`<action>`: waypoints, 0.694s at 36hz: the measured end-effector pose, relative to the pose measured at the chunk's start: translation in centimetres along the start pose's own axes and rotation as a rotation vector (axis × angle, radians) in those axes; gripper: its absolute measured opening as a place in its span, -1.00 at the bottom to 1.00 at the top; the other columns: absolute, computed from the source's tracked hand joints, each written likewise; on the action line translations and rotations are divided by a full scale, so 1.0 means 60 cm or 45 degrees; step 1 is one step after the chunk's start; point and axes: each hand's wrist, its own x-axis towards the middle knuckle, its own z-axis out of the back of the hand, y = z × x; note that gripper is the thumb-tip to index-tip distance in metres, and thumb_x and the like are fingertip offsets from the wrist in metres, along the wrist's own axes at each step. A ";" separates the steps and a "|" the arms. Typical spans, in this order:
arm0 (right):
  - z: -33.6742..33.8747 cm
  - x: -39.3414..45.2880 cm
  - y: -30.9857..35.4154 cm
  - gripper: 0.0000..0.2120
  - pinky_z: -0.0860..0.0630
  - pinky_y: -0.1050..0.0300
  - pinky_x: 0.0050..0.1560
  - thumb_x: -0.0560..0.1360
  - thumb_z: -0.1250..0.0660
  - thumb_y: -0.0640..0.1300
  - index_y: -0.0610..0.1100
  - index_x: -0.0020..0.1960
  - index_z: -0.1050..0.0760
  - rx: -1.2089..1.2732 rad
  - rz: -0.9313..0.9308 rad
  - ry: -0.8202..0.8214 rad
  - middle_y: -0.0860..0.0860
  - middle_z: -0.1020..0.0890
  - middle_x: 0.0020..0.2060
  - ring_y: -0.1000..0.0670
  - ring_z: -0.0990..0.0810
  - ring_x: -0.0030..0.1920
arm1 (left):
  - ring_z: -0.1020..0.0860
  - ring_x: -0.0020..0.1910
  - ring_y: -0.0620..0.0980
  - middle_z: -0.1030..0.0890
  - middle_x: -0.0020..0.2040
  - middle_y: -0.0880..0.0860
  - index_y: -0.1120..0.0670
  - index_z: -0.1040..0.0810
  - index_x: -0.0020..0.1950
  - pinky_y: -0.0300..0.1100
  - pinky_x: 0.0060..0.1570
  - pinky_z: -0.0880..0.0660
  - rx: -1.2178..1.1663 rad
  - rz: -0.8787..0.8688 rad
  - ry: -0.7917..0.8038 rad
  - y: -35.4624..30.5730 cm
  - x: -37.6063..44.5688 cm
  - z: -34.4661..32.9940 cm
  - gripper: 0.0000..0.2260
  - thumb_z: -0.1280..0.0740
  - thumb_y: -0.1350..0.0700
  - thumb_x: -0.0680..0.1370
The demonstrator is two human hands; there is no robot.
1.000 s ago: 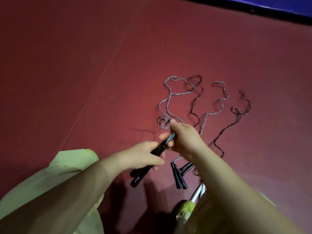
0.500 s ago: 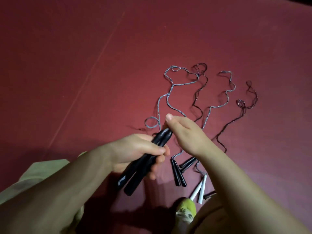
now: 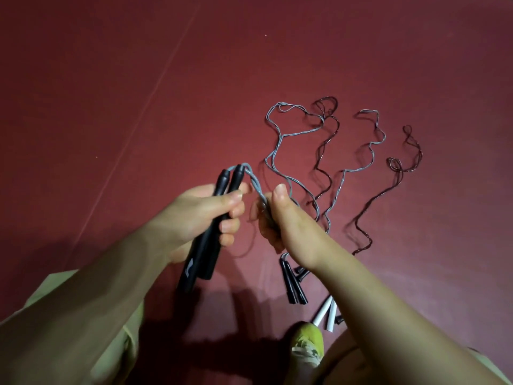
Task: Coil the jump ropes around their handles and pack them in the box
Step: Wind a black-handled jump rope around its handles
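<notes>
Two black handles (image 3: 211, 226) are gripped together in the left hand (image 3: 200, 218), now raised more upright, while their grey rope (image 3: 256, 187) is pinched by the right hand (image 3: 288, 226).

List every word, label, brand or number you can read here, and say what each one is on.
No readable text in this view.
A pale mark shows near the lower end of one of the black handles gripped in the left hand; it looks like a logo stroke, not letters.
The green shoe has a pale pattern, too blurred to read.
</notes>
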 end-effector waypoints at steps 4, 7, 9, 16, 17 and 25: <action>-0.002 -0.004 0.007 -0.28 -0.31 0.12 -0.26 0.42 0.24 0.43 -0.09 -0.13 -0.46 -0.139 -0.050 -0.030 0.13 -0.40 -0.53 0.17 -0.32 -0.49 | -0.33 -0.51 -0.13 -0.42 -0.41 -0.02 0.23 -0.51 0.12 -0.28 -0.54 -0.30 0.052 0.040 -0.066 -0.004 -0.006 -0.001 -0.82 -0.26 0.21 0.56; 0.001 0.001 0.008 -0.32 -0.29 0.14 -0.26 0.42 0.26 0.38 -0.05 -0.21 -0.46 -0.199 -0.105 -0.109 0.18 -0.41 -0.59 0.20 -0.34 -0.52 | -0.33 -0.53 -0.14 -0.43 -0.43 -0.02 0.20 -0.50 0.00 -0.29 -0.56 -0.31 0.054 0.106 -0.027 -0.007 -0.011 0.002 -0.86 -0.34 0.18 0.49; -0.001 0.003 0.006 -0.32 -0.26 0.15 -0.28 0.42 0.26 0.41 -0.05 -0.21 -0.45 -0.160 -0.116 -0.101 0.18 -0.39 -0.59 0.20 -0.32 -0.53 | -0.33 -0.54 -0.14 -0.43 -0.41 -0.02 0.19 -0.53 -0.04 -0.29 -0.57 -0.33 -0.021 0.143 0.063 -0.012 -0.015 0.008 -0.81 -0.43 0.17 0.41; -0.018 0.004 0.011 -0.14 -0.36 0.15 -0.19 0.33 0.23 0.58 -0.07 -0.02 -0.49 -0.200 -0.020 0.074 0.12 -0.45 -0.49 0.18 -0.38 -0.42 | -0.32 -0.51 -0.15 -0.41 -0.36 -0.02 0.17 -0.53 0.21 -0.30 -0.56 -0.30 -0.165 -0.004 0.022 -0.022 -0.010 0.014 -0.64 -0.32 0.16 0.42; -0.019 0.003 0.016 -0.18 -0.35 0.18 -0.18 0.38 0.23 0.52 -0.07 -0.01 -0.51 -0.275 -0.023 0.099 0.13 -0.46 -0.49 0.20 -0.41 -0.41 | -0.33 -0.50 -0.13 -0.42 -0.36 0.00 0.17 -0.53 0.19 -0.29 -0.55 -0.31 -0.076 -0.033 -0.040 -0.022 -0.007 0.019 -0.70 -0.31 0.20 0.46; -0.008 -0.012 0.053 -0.83 -0.34 0.07 -0.27 0.55 -0.32 -0.03 -0.12 -0.13 -0.52 -0.748 0.219 0.015 0.09 -0.50 -0.42 0.11 -0.43 -0.37 | -0.39 -0.52 -0.14 -0.48 -0.38 -0.01 0.05 -0.53 -0.08 -0.25 -0.51 -0.34 0.991 0.002 0.073 0.005 0.007 0.061 -0.81 -0.42 0.22 0.36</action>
